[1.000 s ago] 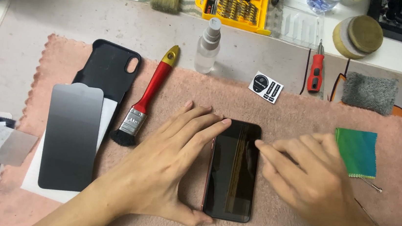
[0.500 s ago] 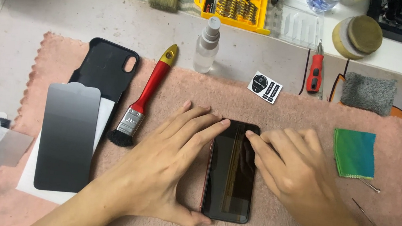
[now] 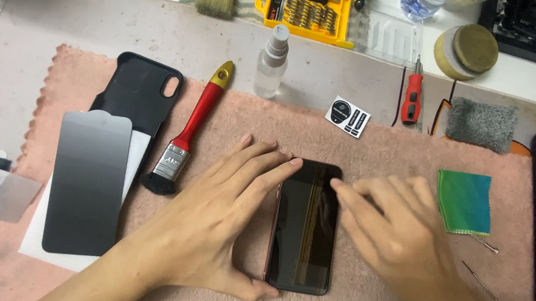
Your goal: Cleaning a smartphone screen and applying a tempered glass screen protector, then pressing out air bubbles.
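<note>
A black smartphone lies face up on a pink towel. My left hand spans its left edge, thumb at the bottom corner and fingertips at the top corner, steadying it. My right hand rests at the phone's right side, fingertips touching the upper right of the glass. Neither hand lifts anything.
A dark screen protector on white backing and a black phone case lie left. A red-handled brush, spray bottle, red screwdriver, green cloth, grey pad and yellow bit set surround the towel.
My right hand slid left, then back right across the top of the phone's glass. My left hand has stayed put on the phone's left edge.
</note>
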